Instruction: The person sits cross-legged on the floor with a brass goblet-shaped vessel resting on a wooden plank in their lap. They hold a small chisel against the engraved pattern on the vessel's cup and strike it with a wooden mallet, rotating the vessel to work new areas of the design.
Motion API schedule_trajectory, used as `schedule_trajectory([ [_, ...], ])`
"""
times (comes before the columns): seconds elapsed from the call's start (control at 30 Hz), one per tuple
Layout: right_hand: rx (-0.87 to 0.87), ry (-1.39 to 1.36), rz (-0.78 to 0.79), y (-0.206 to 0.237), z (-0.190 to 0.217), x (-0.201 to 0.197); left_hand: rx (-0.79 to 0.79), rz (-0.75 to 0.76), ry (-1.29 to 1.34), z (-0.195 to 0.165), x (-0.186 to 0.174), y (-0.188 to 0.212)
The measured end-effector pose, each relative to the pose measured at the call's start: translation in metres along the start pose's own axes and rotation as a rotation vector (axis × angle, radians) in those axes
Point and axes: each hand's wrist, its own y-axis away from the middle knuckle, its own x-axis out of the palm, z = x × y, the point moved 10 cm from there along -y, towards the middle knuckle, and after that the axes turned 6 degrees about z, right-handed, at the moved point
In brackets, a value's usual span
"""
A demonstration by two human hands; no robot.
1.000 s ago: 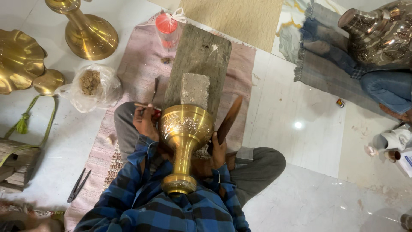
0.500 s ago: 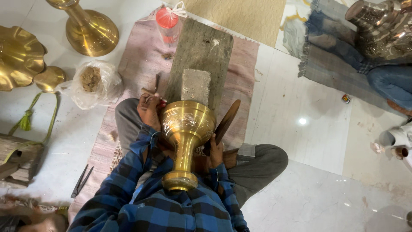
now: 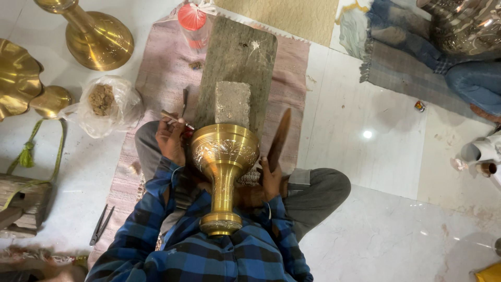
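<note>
The engraved brass goblet [image 3: 224,172] lay on its side across the seated person's lap, its bowl toward a grey stone block [image 3: 233,103] on a long wooden board [image 3: 237,57] and its round foot against the blue checked shirt, much as it had a second before. The left hand [image 3: 171,140] sat at the bowl's left rim with the fingers closed round a thin, short tool [image 3: 175,118]; against the earlier frames it had barely shifted, staying pressed to the same edge. The right hand [image 3: 271,177] was clamped on the lower end of a dark wooden stick [image 3: 279,137], which stood beside the bowl's right flank and looked a little more upright than before. The view itself had slid slightly, so a plastic bag [image 3: 107,104] of brown lumps and black tongs [image 3: 102,224] on the pink mat [image 3: 162,78] sat nearer the frame's middle.
</note>
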Motion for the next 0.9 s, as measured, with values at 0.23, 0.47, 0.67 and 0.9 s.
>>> schedule_trajectory([
  [0.23, -0.263, 0.302, -0.009, 0.004, 0.031, -0.037, 0.177, 0.784, -0.216, -0.014, 0.078, 0.019],
  [0.47, -0.229, 0.796, 0.105, -0.015, 0.049, -0.053, 0.245, 0.932, -0.786, 0.019, 0.107, 0.038],
  [0.67, -0.526, 1.241, 0.204, -0.031, 0.093, -0.044, 0.149, 0.994, -0.814, 0.022, 0.114, 0.037],
  [0.9, -0.589, 1.368, 0.376, -0.052, 0.113, -0.015, 0.136, 1.013, -0.875, 0.025, 0.114, 0.038],
])
